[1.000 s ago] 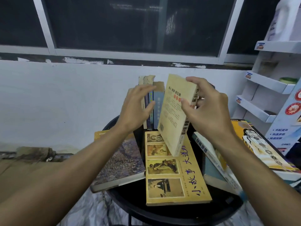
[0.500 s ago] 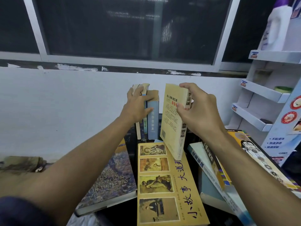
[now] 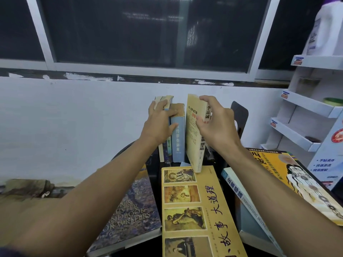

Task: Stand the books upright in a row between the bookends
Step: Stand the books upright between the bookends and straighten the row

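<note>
Grips cream book [image 3: 192, 145] near its top in right hand [image 3: 217, 127], long axis upright, just right of standing row [image 3: 178, 141]. Braces row with flat left hand [image 3: 157, 127]. Probably needs a short leftward push, away from bookend [image 3: 241, 112].

Arms extended forward; left hand [image 3: 159, 126] flat with straight fingers, right hand [image 3: 218, 127] curled, pinching.

The black bench [image 3: 155, 175] carries a row [image 3: 178, 138] of upright books at its back, a cream book [image 3: 192, 138] just right of them, and a black bookend [image 3: 240, 115] further right. In front lie a purple book [image 3: 130, 216], a yellow book [image 3: 194, 210], a tilted white book [image 3: 246, 203] and an orange book [image 3: 278, 173].
</note>
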